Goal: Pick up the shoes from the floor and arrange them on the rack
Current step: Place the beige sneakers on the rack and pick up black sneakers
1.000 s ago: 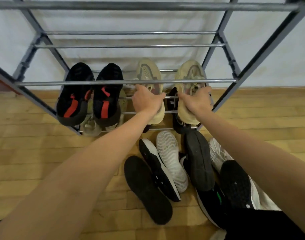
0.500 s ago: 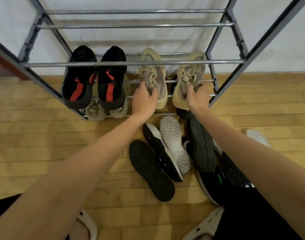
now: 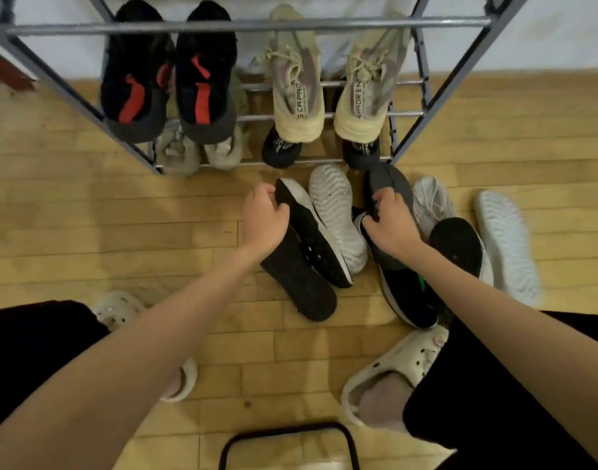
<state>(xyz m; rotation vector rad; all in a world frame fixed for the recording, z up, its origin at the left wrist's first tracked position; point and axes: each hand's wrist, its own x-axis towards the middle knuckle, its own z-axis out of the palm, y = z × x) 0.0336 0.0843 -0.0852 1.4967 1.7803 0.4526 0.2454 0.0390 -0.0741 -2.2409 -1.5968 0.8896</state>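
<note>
Two hands reached down to the shoes in front of the rack [image 3: 460, 62]. The left hand [image 3: 263, 218] curled its fingers round the toe of a black shoe with a white edge [image 3: 311, 232]. The right hand [image 3: 390, 220] gripped a gray-soled shoe [image 3: 389, 184] just beside it. Both shoes lay on the wood floor [image 3: 87, 215].
</note>
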